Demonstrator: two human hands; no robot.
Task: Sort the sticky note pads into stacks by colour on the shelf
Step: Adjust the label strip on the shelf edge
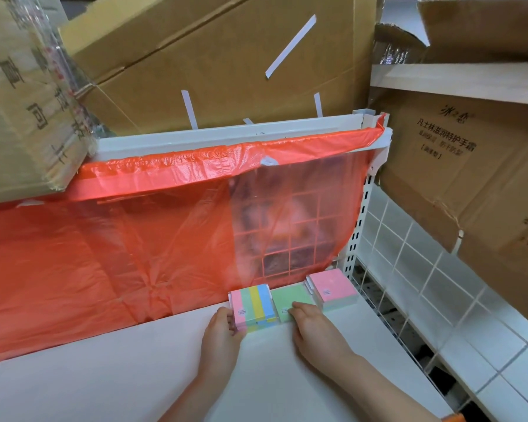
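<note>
Three groups of sticky note pads stand at the back of the white shelf (pixel 110 370). On the left is a striped pad stack (pixel 253 304) in pink, green, yellow and blue. A low green pad (pixel 288 298) lies in the middle. A taller stack topped with a pink pad (pixel 334 287) stands on the right. My left hand (pixel 221 339) grips the near left corner of the striped stack. My right hand (pixel 311 328) rests its fingertips on the near edge of the green pad.
Red plastic sheeting (pixel 104 254) hangs behind the pads over a white wire grid (pixel 290 226). Cardboard boxes (pixel 214 56) crowd above and to the right. A wire grid panel (pixel 409 269) borders the shelf's right edge, with tiled floor beyond.
</note>
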